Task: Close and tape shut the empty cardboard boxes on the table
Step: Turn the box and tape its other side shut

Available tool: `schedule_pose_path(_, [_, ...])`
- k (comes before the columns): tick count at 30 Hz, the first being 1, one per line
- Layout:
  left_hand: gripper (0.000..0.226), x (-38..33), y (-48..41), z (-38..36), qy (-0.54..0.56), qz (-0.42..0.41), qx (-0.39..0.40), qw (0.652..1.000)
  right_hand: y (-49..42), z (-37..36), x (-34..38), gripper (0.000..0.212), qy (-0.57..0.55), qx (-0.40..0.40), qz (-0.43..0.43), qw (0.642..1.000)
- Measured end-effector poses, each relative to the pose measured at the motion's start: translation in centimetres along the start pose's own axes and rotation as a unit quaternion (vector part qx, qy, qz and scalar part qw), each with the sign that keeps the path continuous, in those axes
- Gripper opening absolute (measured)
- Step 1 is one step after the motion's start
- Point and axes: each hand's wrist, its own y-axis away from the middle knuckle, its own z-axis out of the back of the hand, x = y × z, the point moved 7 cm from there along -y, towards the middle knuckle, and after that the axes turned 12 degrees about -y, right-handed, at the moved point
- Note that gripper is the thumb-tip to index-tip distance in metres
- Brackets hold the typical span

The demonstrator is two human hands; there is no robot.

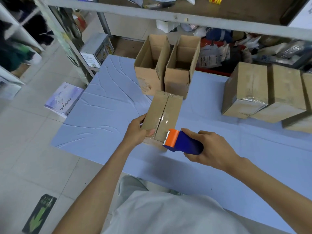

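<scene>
A closed cardboard box (162, 114) lies on the blue table (104, 115), with clear tape running along its top seam. My left hand (137, 130) grips its near left corner, thumb pressing the tape end over the edge. My right hand (209, 147) holds a blue and orange tape dispenser (180, 141), whose toothed blade sits at the box's near right edge. Two open, empty boxes (150, 68) (181, 70) stand upright behind it. Several taped boxes (248, 92) sit at the right.
A metal shelf frame (168, 16) crosses the back, with bags and clutter beneath it. On the tiled floor at the left lie a white printed box (65, 99) and another carton (98, 49). The table's left edge is near my left arm.
</scene>
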Motion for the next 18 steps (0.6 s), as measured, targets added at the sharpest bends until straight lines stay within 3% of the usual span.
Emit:
schedule_pose_path(10, [0.063,1.0,-0.4,0.2,0.029,0.013,-0.011,0.999,3.8,1.8,-3.7,0.079,0.008,-0.016,-0.024,1.0])
schedule_pose_path(18, [0.062,1.2,-0.4,0.0,0.032,0.01,-0.009,0.999,1.8,-0.2,-2.7,0.076,0.094,0.043,-0.057,0.993])
